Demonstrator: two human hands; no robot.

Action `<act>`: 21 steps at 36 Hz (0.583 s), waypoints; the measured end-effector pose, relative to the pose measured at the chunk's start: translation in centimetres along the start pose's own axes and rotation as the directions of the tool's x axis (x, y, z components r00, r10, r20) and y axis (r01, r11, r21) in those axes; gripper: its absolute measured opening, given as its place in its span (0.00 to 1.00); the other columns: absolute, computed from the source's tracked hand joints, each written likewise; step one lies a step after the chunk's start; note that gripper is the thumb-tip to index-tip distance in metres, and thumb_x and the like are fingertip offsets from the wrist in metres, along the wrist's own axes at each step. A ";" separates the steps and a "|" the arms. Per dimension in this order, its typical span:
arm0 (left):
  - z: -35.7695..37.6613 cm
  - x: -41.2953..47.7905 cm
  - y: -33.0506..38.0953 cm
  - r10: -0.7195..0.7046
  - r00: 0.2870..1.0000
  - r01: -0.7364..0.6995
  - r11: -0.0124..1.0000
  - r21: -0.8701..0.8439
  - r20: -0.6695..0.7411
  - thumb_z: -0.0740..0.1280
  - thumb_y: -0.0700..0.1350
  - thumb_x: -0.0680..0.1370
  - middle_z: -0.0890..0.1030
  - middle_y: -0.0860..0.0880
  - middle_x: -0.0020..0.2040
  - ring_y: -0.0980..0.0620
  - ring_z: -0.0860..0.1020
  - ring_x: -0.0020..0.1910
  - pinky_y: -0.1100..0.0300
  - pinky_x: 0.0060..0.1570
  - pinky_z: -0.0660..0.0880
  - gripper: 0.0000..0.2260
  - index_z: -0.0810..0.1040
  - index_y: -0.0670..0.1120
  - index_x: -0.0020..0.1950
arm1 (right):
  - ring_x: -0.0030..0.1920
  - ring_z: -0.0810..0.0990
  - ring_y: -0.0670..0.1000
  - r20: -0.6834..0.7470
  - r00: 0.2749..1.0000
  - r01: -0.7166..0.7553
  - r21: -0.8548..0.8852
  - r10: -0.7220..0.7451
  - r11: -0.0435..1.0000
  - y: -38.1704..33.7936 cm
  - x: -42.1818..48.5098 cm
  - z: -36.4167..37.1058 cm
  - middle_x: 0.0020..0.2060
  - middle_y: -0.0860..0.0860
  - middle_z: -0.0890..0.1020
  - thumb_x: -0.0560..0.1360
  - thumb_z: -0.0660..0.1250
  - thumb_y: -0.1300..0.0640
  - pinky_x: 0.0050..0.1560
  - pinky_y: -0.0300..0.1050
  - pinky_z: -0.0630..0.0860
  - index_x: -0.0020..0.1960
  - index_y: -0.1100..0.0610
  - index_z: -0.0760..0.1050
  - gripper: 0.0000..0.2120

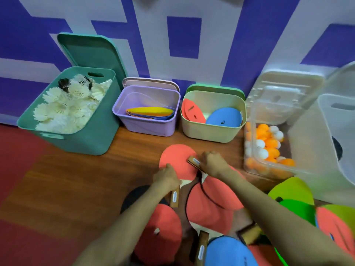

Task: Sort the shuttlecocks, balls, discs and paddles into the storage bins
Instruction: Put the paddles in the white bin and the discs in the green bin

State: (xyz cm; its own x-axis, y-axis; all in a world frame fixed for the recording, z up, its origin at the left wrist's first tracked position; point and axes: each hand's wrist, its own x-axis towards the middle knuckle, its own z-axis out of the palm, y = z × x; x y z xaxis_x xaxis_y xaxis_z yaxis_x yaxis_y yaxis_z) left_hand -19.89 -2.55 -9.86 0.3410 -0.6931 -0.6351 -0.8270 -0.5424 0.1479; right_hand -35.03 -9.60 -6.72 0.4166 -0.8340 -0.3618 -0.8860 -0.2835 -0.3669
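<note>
Landmark: beige bin [211, 129], set against the wall; two paddles were seen inside, one red, one blue.
Bins counted: four open in a row. Purple bin [146, 125] of discs just left of the beige bin; green bin [92, 139] of shuttlecocks further left; clear bin [269, 166] of orange and white balls to its right.
Left hand [167, 178]: fingers clamped on a wooden handle, before the beige bin.
Right hand [212, 162]: fingers closed on another paddle handle [195, 162], over a red paddle [177, 160].
Obstruction: loose paddles heaped nearer the person, overlapping; count uncertain.

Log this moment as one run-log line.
stage: gathering paddles | left hand: gripping paddle handle | right hand: gripping another handle | cream bin: holds paddles
</note>
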 end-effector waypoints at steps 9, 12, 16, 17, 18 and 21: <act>3.1 -3.0 -0.6 -0.093 0.994 0.071 0.948 -0.310 -0.056 0.73 0.44 0.70 0.77 0.41 0.57 0.40 0.77 0.56 0.53 0.49 0.74 0.30 0.57 0.40 0.62 | 0.61 0.72 0.60 -0.027 0.997 -0.076 -0.053 0.075 0.996 -0.1 0.6 4.6 0.61 0.58 0.72 0.77 0.59 0.57 0.61 0.54 0.66 0.64 0.59 0.65 0.17; 2.9 -3.5 -0.7 -0.074 0.993 0.034 0.922 -0.386 -0.090 0.73 0.43 0.68 0.77 0.40 0.55 0.39 0.78 0.53 0.52 0.48 0.76 0.30 0.55 0.41 0.60 | 0.61 0.73 0.58 -0.030 0.997 -0.075 -0.100 0.073 0.992 0.1 1.0 4.7 0.60 0.56 0.74 0.77 0.58 0.58 0.61 0.54 0.65 0.63 0.58 0.65 0.15; 2.7 -3.6 -0.5 -0.078 0.987 -0.008 0.851 -0.526 -0.140 0.73 0.43 0.69 0.76 0.40 0.53 0.41 0.77 0.52 0.56 0.44 0.72 0.30 0.56 0.39 0.60 | 0.59 0.74 0.57 -0.114 0.993 -0.036 -0.081 0.026 0.996 0.3 0.8 3.3 0.59 0.55 0.75 0.76 0.58 0.58 0.59 0.52 0.66 0.61 0.58 0.67 0.14; 2.3 -3.7 -0.2 -0.075 0.986 -0.021 0.827 -0.561 -0.148 0.72 0.43 0.70 0.75 0.41 0.53 0.42 0.76 0.52 0.57 0.44 0.70 0.29 0.56 0.38 0.60 | 0.59 0.74 0.58 -0.142 0.990 -0.029 -0.066 0.019 0.997 0.4 0.6 2.8 0.58 0.55 0.75 0.75 0.59 0.57 0.58 0.52 0.66 0.60 0.58 0.67 0.14; 1.8 -3.9 0.1 -0.077 0.987 -0.022 0.807 -0.590 -0.143 0.72 0.43 0.70 0.73 0.43 0.51 0.43 0.76 0.52 0.58 0.43 0.70 0.29 0.56 0.38 0.60 | 0.58 0.74 0.58 -0.164 0.986 -0.021 -0.053 0.012 0.998 0.4 0.4 2.3 0.58 0.55 0.75 0.75 0.60 0.57 0.57 0.52 0.66 0.59 0.58 0.68 0.14; 0.4 -4.1 0.3 -0.098 0.986 -0.014 0.753 -0.657 -0.133 0.71 0.43 0.72 0.72 0.43 0.52 0.43 0.78 0.45 0.56 0.39 0.76 0.30 0.56 0.40 0.65 | 0.58 0.74 0.59 -0.234 0.972 0.017 0.005 -0.015 1.000 0.3 -0.5 0.6 0.57 0.56 0.74 0.73 0.62 0.57 0.55 0.51 0.67 0.60 0.58 0.68 0.16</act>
State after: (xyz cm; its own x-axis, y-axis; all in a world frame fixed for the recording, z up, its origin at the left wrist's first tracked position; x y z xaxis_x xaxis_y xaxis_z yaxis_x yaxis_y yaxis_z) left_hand -21.69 0.32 -7.52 0.4765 -0.6936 -0.5402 -0.3339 -0.7112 0.6187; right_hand -35.41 -8.98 -7.22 0.3707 -0.9173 -0.1456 -0.8778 -0.2948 -0.3775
